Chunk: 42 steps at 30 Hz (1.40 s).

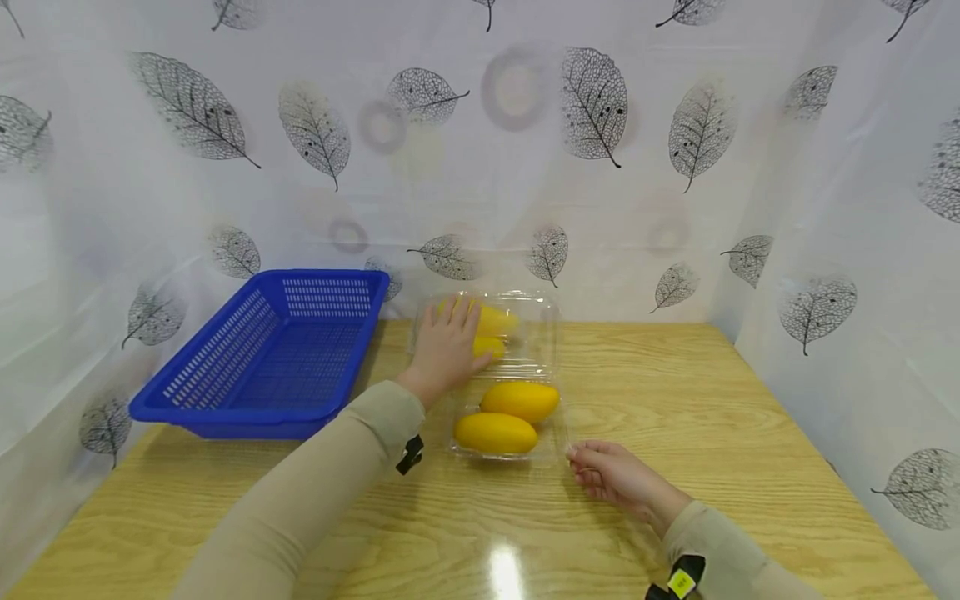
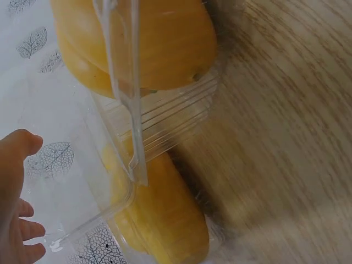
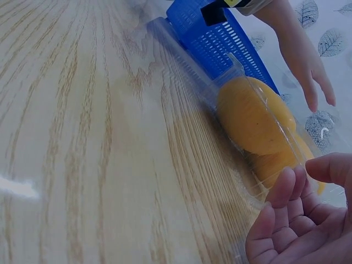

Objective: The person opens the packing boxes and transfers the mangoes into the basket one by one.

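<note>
Biggest thing by far is the whitish translucent sheeting printed with black skeleton leaves [image 1: 487, 192], wrapping the back and both sides. Then there's the pale, glossy wood-grain tabletop [image 1: 675, 400], with a bright patch of glare near the front edge.

On the left sits a deep blue rectangular plastic basket [image 1: 307, 350] with slotted walls, nothing lying in it. Just right of that, mid-table, is the clear see-through plastic packaging [image 1: 537, 321], ridged across its middle; honestly can't tell if it's one box or two.

Hands next, both coming out of beige sleeves. The left hand [image 1: 444, 346] is spread wide, fingers pretty much straight, over the back part of the plastic; can't tell if it's touching. The right hand [image 1: 618, 479] has its fingers curled, thumb and forefinger pinching the plastic's edge at the front right corner.

Inside the plastic are plump yellow oval fruits [image 1: 495, 434], mango-looking: two up front, two behind, partly under the left hand. Smallest bits are the black wrist straps [image 1: 410, 455], the right one carrying a yellow-green label.
</note>
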### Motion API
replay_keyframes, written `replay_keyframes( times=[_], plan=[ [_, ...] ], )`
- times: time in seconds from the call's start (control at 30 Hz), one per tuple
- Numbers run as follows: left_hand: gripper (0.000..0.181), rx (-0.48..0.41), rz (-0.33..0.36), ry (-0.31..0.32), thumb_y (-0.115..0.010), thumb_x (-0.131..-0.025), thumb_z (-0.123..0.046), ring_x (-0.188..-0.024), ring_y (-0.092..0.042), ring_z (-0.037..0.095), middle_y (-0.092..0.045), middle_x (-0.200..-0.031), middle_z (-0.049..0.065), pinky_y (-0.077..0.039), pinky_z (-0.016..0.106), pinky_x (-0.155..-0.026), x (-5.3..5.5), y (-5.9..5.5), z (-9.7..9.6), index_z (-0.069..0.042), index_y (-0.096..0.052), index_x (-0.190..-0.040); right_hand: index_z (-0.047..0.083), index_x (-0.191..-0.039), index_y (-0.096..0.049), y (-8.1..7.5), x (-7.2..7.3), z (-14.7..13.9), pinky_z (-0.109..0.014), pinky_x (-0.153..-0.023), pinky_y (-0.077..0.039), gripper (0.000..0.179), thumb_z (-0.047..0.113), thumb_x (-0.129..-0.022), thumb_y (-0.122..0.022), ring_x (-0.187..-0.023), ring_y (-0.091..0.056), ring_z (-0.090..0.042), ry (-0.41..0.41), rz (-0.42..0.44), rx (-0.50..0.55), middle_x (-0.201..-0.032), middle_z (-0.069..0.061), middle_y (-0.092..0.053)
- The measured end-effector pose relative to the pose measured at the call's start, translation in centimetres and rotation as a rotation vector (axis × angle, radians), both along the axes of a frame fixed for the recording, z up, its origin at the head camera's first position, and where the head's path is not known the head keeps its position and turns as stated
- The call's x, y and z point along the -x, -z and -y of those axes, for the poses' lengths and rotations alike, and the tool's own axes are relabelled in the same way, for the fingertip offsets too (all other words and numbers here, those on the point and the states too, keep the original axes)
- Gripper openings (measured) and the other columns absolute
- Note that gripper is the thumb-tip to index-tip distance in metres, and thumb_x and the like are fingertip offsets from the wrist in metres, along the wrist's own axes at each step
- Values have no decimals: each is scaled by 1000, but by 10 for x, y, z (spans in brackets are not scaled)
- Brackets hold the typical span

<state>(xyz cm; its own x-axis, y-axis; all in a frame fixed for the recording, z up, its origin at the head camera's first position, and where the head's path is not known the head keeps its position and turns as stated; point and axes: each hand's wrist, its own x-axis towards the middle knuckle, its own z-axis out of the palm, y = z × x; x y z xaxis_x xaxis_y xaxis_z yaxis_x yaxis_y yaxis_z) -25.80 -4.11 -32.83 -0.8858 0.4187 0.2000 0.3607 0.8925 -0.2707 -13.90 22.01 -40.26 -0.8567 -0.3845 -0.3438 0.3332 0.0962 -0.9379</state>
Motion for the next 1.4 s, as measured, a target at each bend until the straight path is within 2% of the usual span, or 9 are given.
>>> replay_keyframes(
  times=[0.1,0.2,0.33,0.47,0.63,0.73,0.87,1.17,1.4],
  plan=[
    [79,30,21,-2,-33,-91,-63,-139,-17,31,-15,-153,13,-5,54,-110,-1,5,0,-10,-21,-148,2,-98,-53,0,0,0,-23,-66,-48,24,25,-97,-48,-72,-54,-8,0,-1,-2,-84,0,-55],
    [73,-3,52,58,-39,-92,-59,-138,-19,30,-19,-152,13,-8,55,-109,-6,9,-2,-12,-28,-146,2,-98,-53,-1,0,0,-23,-66,-48,24,25,-97,-48,-72,-55,-8,-1,0,-3,-84,0,-55],
    [59,-55,139,234,-51,-91,-49,-134,-30,29,-33,-146,12,-23,53,-107,-20,11,-5,-13,-43,-137,1,-100,-53,-2,0,0,-23,-65,-48,25,25,-97,-48,-72,-55,-8,-1,-3,-9,-85,0,-55],
    [47,-28,240,455,-57,-91,-41,-115,-51,25,-52,-129,11,-41,42,-98,-38,11,-5,-10,-55,-125,0,-101,-53,-3,0,0,-22,-64,-48,25,25,-97,-48,-71,-55,-7,-3,-9,-10,-85,0,-55],
    [28,-44,249,626,-61,-89,-33,-83,-57,15,-59,-100,3,-50,29,-74,-53,15,2,-13,-63,-109,1,-98,-53,-4,-1,1,-20,-61,-46,25,25,-97,-49,-69,-53,-6,-10,-31,-18,-83,0,-55],
    [22,-58,251,636,-62,-89,-31,-77,-55,12,-58,-94,0,-49,26,-69,-58,18,5,-15,-63,-104,1,-97,-53,-4,-1,1,-19,-59,-44,25,25,-97,-49,-68,-52,-7,-11,-54,-35,-82,-1,-54],
    [31,-37,298,596,-60,-90,-33,-85,-58,13,-60,-101,1,-50,29,-76,-61,21,8,-14,-61,-113,-4,-103,-53,-5,-1,2,-20,-58,-43,31,26,-97,-48,-70,-52,-9,-1,-83,-77,-84,-2,-54],
    [43,-11,367,499,-65,-86,-35,-93,-58,15,-59,-110,0,-49,32,-82,-63,22,4,-14,-58,-123,-9,-121,-48,-8,2,11,-27,-62,-45,43,27,-98,-47,-77,-52,-16,119,-134,-257,-98,-11,-57],
    [53,-23,432,477,-66,-86,-31,-92,-60,18,-62,-111,2,-51,33,-78,-62,19,0,-27,-47,-136,-11,-122,-46,-7,6,13,-27,-65,-49,41,21,-97,-50,-76,-54,-14,149,-174,-225,-95,-9,-56]
  ],
)
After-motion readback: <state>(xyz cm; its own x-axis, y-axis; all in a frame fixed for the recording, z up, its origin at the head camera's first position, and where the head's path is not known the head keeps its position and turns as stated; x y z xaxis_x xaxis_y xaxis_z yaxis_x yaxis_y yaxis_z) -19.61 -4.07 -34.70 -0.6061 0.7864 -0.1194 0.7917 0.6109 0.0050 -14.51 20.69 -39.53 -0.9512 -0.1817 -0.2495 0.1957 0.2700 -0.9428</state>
